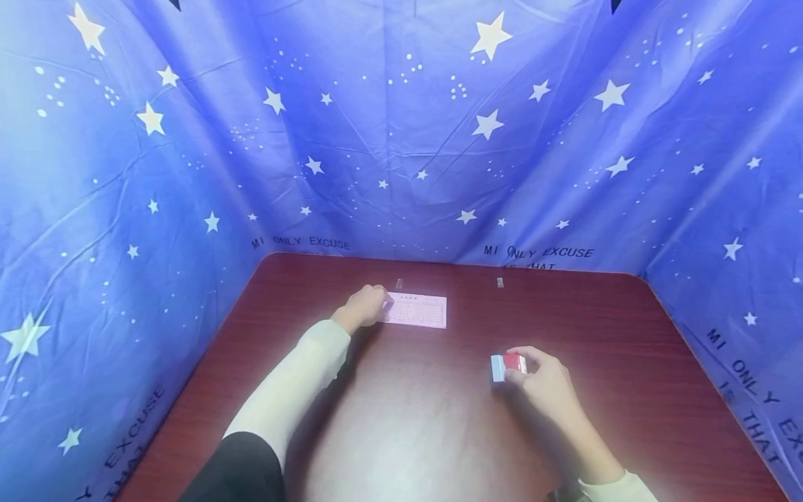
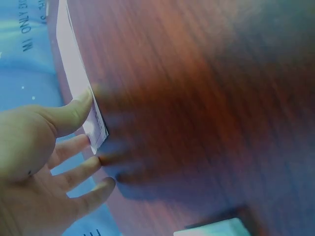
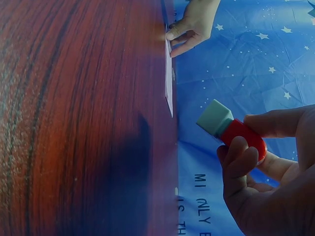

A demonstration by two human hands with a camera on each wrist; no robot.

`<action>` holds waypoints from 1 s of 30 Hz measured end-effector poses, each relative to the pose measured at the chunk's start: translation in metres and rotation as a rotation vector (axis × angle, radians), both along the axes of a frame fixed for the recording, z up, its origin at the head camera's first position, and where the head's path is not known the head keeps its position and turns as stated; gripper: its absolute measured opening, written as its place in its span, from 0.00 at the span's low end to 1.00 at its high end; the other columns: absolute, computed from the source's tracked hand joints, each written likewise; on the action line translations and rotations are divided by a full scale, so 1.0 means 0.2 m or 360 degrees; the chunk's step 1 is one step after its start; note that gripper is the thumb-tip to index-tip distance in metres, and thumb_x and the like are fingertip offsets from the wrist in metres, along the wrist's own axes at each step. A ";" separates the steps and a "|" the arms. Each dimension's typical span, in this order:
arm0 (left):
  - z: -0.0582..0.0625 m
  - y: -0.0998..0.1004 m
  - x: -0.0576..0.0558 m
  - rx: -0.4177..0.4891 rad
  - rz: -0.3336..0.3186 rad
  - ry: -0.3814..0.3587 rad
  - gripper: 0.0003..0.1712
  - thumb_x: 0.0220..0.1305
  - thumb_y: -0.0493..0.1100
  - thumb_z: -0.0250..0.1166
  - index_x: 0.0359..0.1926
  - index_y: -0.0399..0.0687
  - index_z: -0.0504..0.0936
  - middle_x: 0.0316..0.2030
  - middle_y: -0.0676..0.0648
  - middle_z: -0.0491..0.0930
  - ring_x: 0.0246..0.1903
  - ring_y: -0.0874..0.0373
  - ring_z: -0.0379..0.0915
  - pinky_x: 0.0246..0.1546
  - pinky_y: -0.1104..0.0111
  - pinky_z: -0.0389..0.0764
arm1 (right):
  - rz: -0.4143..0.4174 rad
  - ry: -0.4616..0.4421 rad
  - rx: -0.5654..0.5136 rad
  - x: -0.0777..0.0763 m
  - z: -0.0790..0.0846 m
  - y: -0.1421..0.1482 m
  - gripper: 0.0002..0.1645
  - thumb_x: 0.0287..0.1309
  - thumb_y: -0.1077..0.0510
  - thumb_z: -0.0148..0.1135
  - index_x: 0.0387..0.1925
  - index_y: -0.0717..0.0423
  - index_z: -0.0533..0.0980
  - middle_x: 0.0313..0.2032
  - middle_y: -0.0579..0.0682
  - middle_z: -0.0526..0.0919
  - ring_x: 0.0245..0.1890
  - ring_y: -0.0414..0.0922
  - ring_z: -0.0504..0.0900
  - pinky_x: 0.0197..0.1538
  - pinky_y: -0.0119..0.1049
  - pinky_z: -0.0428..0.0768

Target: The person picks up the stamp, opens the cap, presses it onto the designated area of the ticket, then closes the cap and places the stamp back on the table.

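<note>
On the far part of the table lies a pale pink printed form pad [image 1: 417, 312], seen almost edge-on in the right wrist view. My left hand [image 1: 366, 305] is at its left end. In the left wrist view the thumb [image 2: 78, 110] presses on the pad, while the other visible fingers spread loosely beside its end. Nearer and to the right, my right hand [image 1: 544, 380] holds a small red stamp [image 3: 242, 139] between thumb and fingers. Its pale blue-green cap [image 3: 215, 117] points leftward, away from the palm. The stamp's printing face is hidden.
The dark red wooden table [image 1: 414, 418] has rounded far corners. Two small clear tape pieces, one of them a right-hand tape piece [image 1: 500, 282], lie near the far edge. A blue star-patterned curtain [image 1: 389, 139] encloses the far edge and both sides.
</note>
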State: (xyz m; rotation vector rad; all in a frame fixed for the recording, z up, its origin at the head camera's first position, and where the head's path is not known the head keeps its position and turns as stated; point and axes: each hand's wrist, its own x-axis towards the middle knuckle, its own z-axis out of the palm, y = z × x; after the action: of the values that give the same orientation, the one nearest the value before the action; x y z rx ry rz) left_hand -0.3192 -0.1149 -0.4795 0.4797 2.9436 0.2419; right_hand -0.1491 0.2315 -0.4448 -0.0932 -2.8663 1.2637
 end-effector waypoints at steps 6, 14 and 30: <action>-0.01 0.03 0.07 -0.0058 -0.0026 0.0024 0.22 0.61 0.44 0.73 0.57 0.55 0.85 0.54 0.47 0.80 0.56 0.47 0.73 0.55 0.53 0.80 | 0.0000 0.0038 -0.0036 0.00 -0.01 -0.01 0.20 0.54 0.61 0.69 0.51 0.53 0.82 0.35 0.53 0.85 0.32 0.46 0.80 0.36 0.38 0.77; 0.00 0.09 0.23 -0.0156 -0.0120 0.0093 0.10 0.61 0.46 0.73 0.44 0.57 0.87 0.49 0.49 0.79 0.49 0.48 0.74 0.41 0.53 0.84 | 0.0041 0.0046 -0.0058 0.00 -0.01 -0.03 0.20 0.54 0.61 0.68 0.51 0.52 0.82 0.33 0.53 0.84 0.30 0.46 0.79 0.34 0.38 0.77; -0.03 0.13 0.62 -0.0178 -0.0264 0.0205 0.17 0.57 0.54 0.75 0.47 0.60 0.87 0.57 0.46 0.78 0.48 0.48 0.74 0.31 0.58 0.84 | 0.0103 0.0066 -0.0053 -0.01 -0.01 -0.10 0.21 0.54 0.63 0.68 0.51 0.56 0.82 0.35 0.55 0.87 0.35 0.49 0.83 0.38 0.38 0.79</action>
State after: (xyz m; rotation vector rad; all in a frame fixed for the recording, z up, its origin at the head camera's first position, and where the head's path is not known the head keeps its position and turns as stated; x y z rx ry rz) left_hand -0.1946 -0.0882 -0.4863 0.7442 2.9972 0.0277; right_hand -0.1515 0.2125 -0.4464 0.0250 -2.8359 1.3080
